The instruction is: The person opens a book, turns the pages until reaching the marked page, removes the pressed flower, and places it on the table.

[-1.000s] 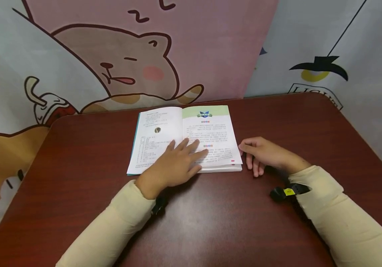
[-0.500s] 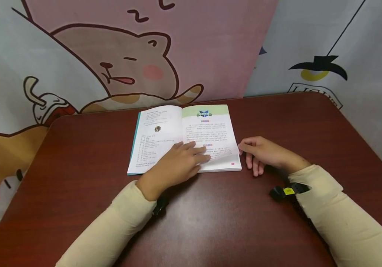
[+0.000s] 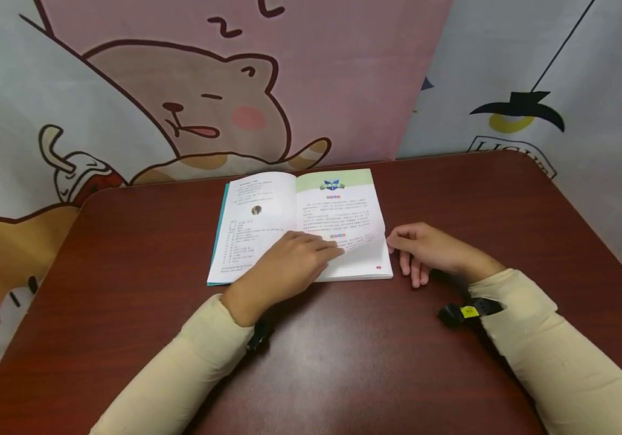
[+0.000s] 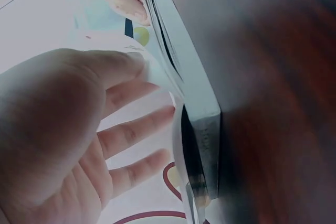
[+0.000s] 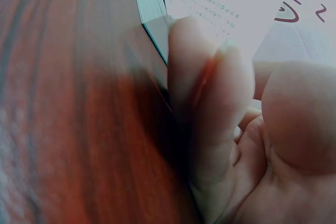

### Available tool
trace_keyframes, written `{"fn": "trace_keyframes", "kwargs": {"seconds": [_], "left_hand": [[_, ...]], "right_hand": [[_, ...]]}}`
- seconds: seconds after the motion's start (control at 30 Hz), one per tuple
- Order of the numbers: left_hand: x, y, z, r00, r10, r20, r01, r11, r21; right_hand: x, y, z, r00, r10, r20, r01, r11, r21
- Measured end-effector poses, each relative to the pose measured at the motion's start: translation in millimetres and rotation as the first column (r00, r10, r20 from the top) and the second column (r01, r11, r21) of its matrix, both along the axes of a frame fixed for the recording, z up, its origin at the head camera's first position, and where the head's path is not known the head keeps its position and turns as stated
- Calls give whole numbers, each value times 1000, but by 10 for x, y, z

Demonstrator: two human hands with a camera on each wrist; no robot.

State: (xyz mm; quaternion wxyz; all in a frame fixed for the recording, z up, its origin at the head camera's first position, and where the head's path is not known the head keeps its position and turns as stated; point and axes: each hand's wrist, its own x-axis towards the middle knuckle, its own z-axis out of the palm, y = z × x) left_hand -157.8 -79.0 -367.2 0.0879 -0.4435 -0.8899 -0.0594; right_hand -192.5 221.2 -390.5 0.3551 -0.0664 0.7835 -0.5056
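Observation:
An open book [image 3: 338,217] lies on the dark wooden table, with a printed page facing up on each side. My left hand [image 3: 291,263] rests over the lower middle of the right-hand page, fingers drawn close together. In the left wrist view its fingers [image 4: 139,129] are fairly straight and touch the page, which bulges up near the thumb. At the book's right edge, my right hand [image 3: 425,251] pinches the page's side between thumb and forefinger, its other fingers curled. The right wrist view shows curled fingers [image 5: 215,93] beside the book's corner; the thumb's contact is hidden there.
The brown table [image 3: 311,362] extends in front of and beside the book. Behind it stands a cartoon-printed backdrop [image 3: 343,78], close to the table's far edge. A black wrist strap [image 3: 468,311] sits at the right cuff.
My left hand's spread fingers have drawn together and back toward me across the page. The right page now bulges, with a ridge running toward my right hand. My right hand has barely moved.

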Motion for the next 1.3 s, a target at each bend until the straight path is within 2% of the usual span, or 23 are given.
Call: {"fn": "trace_keyframes", "kwargs": {"seconds": [0.27, 0.6, 0.8, 0.93, 1.3], "left_hand": [[24, 13, 19, 999, 34, -14, -34, 999, -25], [5, 22, 33, 989, 95, -116, -101, 994, -50], [-6, 23, 39, 980, 80, -181, -88, 996, -32], [-11, 18, 48, 977, 63, -201, -70, 997, -27], [-9, 7, 56, 983, -5, -186, -16, 993, -114]], "right_hand": [[6, -1, 1, 1000, 14, -28, -13, 1000, 10], [-17, 3, -51, 996, 36, -83, -33, 999, 42], [-16, 7, -54, 992, 55, -112, -49, 997, 51], [-13, 5, -50, 992, 52, -115, -47, 998, 53], [1, -1, -45, 992, 44, -116, -38, 998, 51]]}}
